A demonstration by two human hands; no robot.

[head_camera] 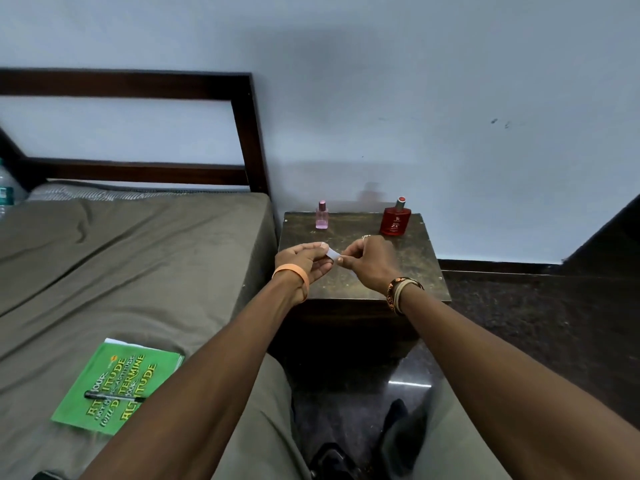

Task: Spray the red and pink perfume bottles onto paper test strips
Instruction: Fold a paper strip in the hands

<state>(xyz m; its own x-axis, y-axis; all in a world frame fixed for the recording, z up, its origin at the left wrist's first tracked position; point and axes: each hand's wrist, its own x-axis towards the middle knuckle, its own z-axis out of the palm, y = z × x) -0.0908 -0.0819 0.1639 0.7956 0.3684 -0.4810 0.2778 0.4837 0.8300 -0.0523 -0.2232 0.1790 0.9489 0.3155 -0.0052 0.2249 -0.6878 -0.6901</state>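
Note:
A small pink perfume bottle (321,215) stands upright at the back left of the dark bedside table (415,258). At the back right stands a wider red perfume bottle (396,219) with a red cap. Over the middle of the table both hands meet on a small white paper strip (333,253). My left hand (304,261) pinches its left end and my right hand (367,263) pinches its right end. Most of the strip is hidden by the fingers. Both bottles stand apart from the hands, a little behind them.
A bed (131,265) with a grey-brown sheet lies to the left, its dark wooden headboard (249,133) against the wall. A green book (117,386) with a black pen (114,396) on it lies on the bed. A plastic bottle (7,192) shows at the far left edge.

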